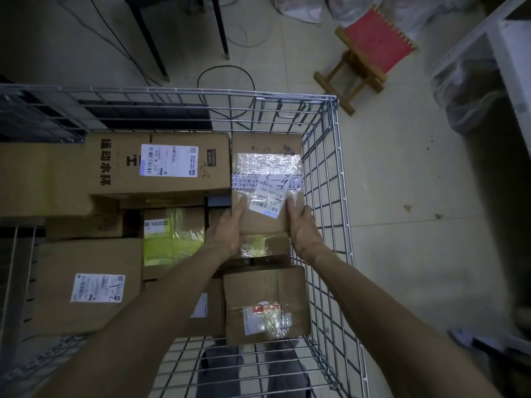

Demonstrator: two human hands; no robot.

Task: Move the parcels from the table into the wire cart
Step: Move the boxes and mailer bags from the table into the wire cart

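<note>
1. Now the left hand (227, 229) grips the near left edge of a taped parcel (265, 168), and the right hand (304, 229) grips its near right edge.
2. Parcel is inside the wire cart (324, 156), in the far right corner, above other parcels (92, 282).

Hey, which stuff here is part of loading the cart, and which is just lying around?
Part of the job: wire cart; taped parcel, gripped by the left hand and right hand; other parcels in the cart.
Lying about: folding stool with a red seat; white sacks; white shelf.
</note>
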